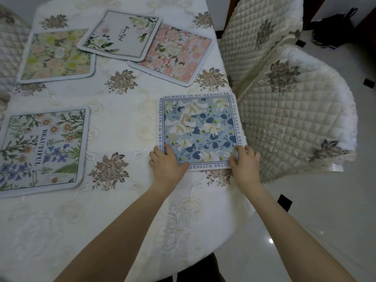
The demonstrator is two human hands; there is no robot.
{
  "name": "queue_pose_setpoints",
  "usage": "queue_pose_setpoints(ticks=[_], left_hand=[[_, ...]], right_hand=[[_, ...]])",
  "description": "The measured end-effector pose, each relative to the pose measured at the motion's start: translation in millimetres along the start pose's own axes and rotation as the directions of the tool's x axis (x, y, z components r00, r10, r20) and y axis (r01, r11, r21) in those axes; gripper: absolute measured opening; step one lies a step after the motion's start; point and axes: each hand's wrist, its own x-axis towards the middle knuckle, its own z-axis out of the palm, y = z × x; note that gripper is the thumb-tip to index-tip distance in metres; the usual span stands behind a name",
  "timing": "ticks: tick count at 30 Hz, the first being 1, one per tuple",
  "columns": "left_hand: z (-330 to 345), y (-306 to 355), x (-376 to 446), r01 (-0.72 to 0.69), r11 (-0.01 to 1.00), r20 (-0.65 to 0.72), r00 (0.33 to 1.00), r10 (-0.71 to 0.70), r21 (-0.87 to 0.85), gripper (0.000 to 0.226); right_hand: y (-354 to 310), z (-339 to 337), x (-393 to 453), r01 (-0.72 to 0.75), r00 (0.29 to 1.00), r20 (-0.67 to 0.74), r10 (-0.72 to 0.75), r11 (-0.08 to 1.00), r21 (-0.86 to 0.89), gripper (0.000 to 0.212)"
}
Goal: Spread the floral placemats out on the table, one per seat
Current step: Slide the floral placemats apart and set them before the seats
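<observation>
A blue floral placemat [200, 129] with a text border lies flat at the table's right edge, in front of a quilted chair. My left hand [167, 161] grips its near left corner and my right hand [245, 161] grips its near right corner. A "BEAUTIFUL" wildflower placemat [40, 149] lies at the near left. Farther back are a yellow-pink floral placemat [59, 55], a white "Beautiful" placemat [122, 35] and a pink floral placemat [179, 55]. The white one overlaps the pink one's left edge.
The table wears a white embroidered tablecloth [122, 123]. Two quilted cream chairs [284, 119] stand close against the right edge. Another chair back [8, 37] shows at the far left. A dark bag [333, 29] sits on the tiled floor at the back right.
</observation>
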Motion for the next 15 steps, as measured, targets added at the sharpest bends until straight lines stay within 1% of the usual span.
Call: queue_pose_setpoints(ticks=[4, 9, 13, 15], left_hand=[[3.0, 0.7, -2.3, 0.004, 1.000, 0.012, 1.000, -0.004, 0.002, 0.094], [3.1, -4.0, -2.6, -0.044, 0.998, 0.077, 0.996, 0.040, 0.054, 0.095], [-3.9, -12.8, -8.2, -0.116, 0.992, 0.133, 0.985, 0.110, 0.040, 0.081], [-11.0, -20.9, -12.8, -0.188, 0.982, 0.120, 0.976, 0.182, 0.036, 0.070]], right_hand=[[2.2, 4.3, -4.1, 0.022, 1.000, 0.002, -0.022, 0.998, -0.062, 0.044], [-4.1, 2.3, -9.9, 0.031, 0.999, 0.041, -0.025, 0.988, -0.152, 0.045], [-12.6, -2.9, -20.9, 0.063, 0.994, 0.100, -0.045, 0.981, -0.182, 0.044], [-17.4, -8.1, -30.5, 0.075, 0.993, 0.109, -0.055, 0.980, -0.184, 0.042]])
